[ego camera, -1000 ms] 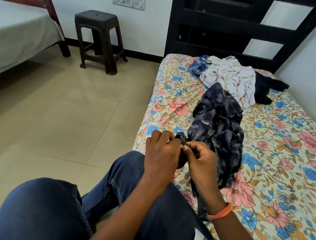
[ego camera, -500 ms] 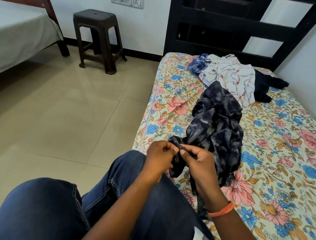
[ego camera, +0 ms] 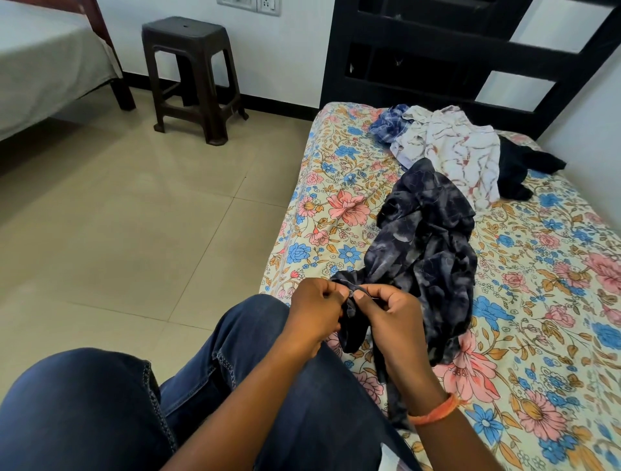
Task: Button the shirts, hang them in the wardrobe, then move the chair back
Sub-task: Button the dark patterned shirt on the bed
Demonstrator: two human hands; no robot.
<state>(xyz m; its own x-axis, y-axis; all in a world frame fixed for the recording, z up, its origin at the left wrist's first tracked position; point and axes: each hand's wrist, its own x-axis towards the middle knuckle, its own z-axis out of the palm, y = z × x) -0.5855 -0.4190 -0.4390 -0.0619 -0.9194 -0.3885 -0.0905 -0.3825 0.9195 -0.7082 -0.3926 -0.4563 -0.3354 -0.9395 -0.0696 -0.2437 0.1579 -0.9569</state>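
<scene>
Head view, lower centre of the frame. The left hand [ego camera: 314, 311] and the right hand [ego camera: 395, 319] are both closed in a pinch on the front edge of the dark shirt [ego camera: 433, 248], thumbs meeting at a small button [ego camera: 351, 293]. The shirt, dark blue with pale blotches, trails from the hands up and to the right across the floral bed [ego camera: 537, 302]. An orange band [ego camera: 433, 411] circles the right wrist. The person's legs, in blue jeans [ego camera: 134, 403], fill the lower left. At upper right, near the black headboard [ego camera: 470, 50], lie a white shirt [ego camera: 450, 148], a blue checked shirt [ego camera: 389, 124] touching it on the left, and a black garment [ego camera: 524, 164] on its right. A dark stool [ego camera: 191, 77] stands on the tiled floor at upper left, beside a second bed [ego camera: 43, 74]. A wall socket [ego camera: 250, 2] sits at the top edge. No brand, label or writing is legible.
</scene>
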